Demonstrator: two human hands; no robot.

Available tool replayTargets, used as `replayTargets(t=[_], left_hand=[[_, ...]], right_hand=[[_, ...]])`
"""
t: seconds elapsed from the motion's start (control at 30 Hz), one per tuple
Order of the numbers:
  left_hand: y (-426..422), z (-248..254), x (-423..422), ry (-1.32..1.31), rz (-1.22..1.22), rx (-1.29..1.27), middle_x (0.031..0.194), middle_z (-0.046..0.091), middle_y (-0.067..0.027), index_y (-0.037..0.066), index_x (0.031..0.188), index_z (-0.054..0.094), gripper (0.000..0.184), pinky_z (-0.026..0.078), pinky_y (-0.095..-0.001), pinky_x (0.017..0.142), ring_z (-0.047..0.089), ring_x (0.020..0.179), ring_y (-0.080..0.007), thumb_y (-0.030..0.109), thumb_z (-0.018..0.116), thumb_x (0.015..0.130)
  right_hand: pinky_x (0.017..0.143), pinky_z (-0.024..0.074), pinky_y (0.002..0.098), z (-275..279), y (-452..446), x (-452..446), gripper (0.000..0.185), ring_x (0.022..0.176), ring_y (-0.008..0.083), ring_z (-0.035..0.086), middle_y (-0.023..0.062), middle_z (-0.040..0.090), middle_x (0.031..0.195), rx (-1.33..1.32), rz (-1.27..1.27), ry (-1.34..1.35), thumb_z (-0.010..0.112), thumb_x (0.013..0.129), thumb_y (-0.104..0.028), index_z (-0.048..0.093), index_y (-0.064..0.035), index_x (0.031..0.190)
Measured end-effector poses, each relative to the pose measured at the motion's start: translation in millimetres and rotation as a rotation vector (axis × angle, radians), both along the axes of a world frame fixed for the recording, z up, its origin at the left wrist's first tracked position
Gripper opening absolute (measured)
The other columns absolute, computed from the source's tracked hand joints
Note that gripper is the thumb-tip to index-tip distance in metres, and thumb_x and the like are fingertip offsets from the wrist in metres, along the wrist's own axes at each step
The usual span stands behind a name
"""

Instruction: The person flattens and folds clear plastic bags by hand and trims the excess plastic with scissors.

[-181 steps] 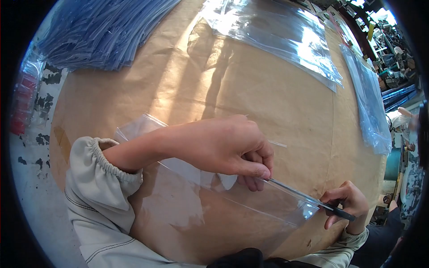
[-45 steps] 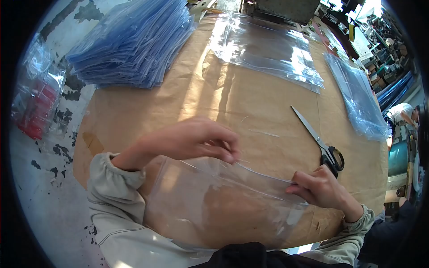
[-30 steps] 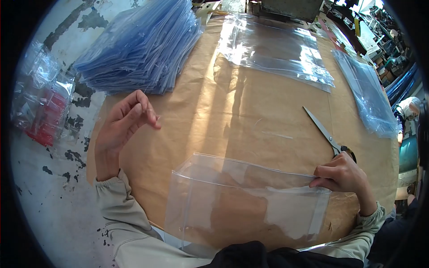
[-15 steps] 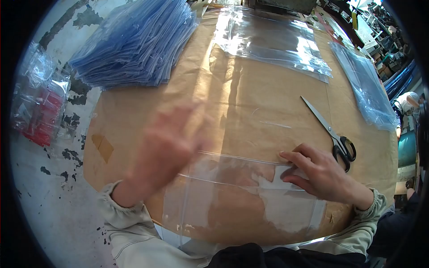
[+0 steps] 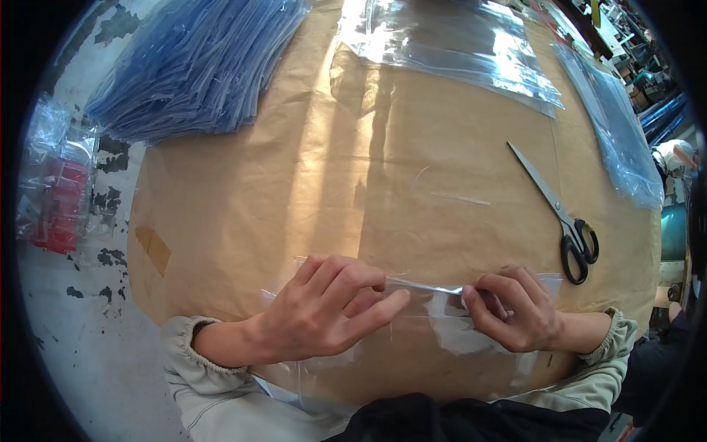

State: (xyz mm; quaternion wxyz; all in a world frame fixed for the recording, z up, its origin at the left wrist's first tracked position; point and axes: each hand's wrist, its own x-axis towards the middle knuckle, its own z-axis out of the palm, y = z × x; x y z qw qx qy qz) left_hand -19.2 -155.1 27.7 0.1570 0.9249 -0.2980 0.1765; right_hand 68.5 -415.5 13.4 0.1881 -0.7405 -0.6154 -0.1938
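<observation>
A clear plastic bag [image 5: 456, 335] lies flat at the near edge of the table, with its top edge slightly lifted between my hands. My right hand [image 5: 519, 309] pinches that edge between thumb and fingers. To its left, my left hand [image 5: 331, 306] has curled fingers at the same edge, thumb stretched along the front; its exact contact with the plastic is partly hidden. Black-handled scissors [image 5: 567, 221] lie beyond my right hand, blades partly apart and pointing away.
A tall stack of bluish plastic bags [image 5: 199, 70] stands at the far left. Clear sheets [image 5: 456, 48] lie at the back, and folded plastic [image 5: 611, 125] along the right edge. Packets with red pieces [image 5: 62, 191] lie left of the brown-covered table [image 5: 243, 214]. Another person [image 5: 672, 158] is at far right.
My left hand, blurred before, has come down to the right onto the bag's top edge. My right hand has closed on that edge, now raised. The view has shifted slightly.
</observation>
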Motion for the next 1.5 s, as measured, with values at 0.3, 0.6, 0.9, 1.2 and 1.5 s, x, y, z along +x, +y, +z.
replayTargets(t=[0.3, 0.6, 0.9, 1.2, 1.5], left_hand=[[-2.0, 2.8, -2.8, 0.065, -0.003, -0.017, 0.087, 0.054, -0.0028, 0.006, 0.1, 0.063, 0.035, 0.038, -0.0253, 0.058, 0.052, 0.07, -0.0139, 0.001, 0.068, 0.066], [26.7, 22.0, 5.0, 0.145, 0.056, -0.198, 0.079, 0.057, -0.0045, 0.006, 0.085, 0.066, 0.022, 0.046, -0.0282, 0.055, 0.058, 0.069, -0.0164, 0.006, 0.077, 0.066], [104.7, 70.0, -27.9, -0.079, 0.881, 0.483, 0.126, 0.053, -0.0143, 0.009, 0.128, 0.053, 0.054, 0.05, -0.0367, 0.087, 0.054, 0.112, -0.0322, 0.011, 0.069, 0.076], [-29.3, 20.8, 30.7, 0.498, -0.089, -0.195, 0.095, 0.057, -0.0108, 0.004, 0.107, 0.062, 0.03, 0.05, -0.0357, 0.072, 0.059, 0.086, -0.0257, 0.021, 0.066, 0.082], [-17.3, 8.7, 61.9, 0.849, -0.236, -0.405, 0.084, 0.057, -0.0081, 0.003, 0.102, 0.066, 0.017, 0.047, -0.0328, 0.064, 0.059, 0.074, -0.0228, 0.01, 0.061, 0.087]], right_hand=[[0.05, 0.0428, 0.0254, 0.0, 2.7, 1.1, 0.021, 0.063, 0.0162, 0.055, 0.0066, 0.056, 0.078, 0.022, 0.026, -0.013, 0.069, 0.062, 0.001, 0.065, -0.0059, 0.081], [0.049, 0.0426, 0.0245, 5.0, 2.3, 0.1, 0.021, 0.063, 0.0171, 0.055, 0.0075, 0.056, 0.08, -0.039, 0.04, -0.003, 0.069, 0.063, 0.001, 0.064, -0.0047, 0.082], [0.051, 0.0443, 0.0261, 6.4, 3.8, -1.4, 0.023, 0.068, 0.019, 0.057, 0.0091, 0.057, 0.083, -0.056, 0.033, 0.025, 0.072, 0.064, -0.005, 0.065, -0.0022, 0.086], [0.057, 0.0475, 0.0302, 1.7, -5.6, -4.4, 0.025, 0.073, 0.0242, 0.061, 0.0134, 0.059, 0.087, -0.007, -0.027, -0.064, 0.069, 0.069, -0.006, 0.064, 0.0049, 0.091], [0.068, 0.0514, 0.0298, -1.3, -5.9, -12.6, 0.026, 0.08, 0.0211, 0.06, 0.0112, 0.059, 0.093, -0.025, -0.005, -0.108, 0.063, 0.069, -0.008, 0.066, 0.0024, 0.093]])
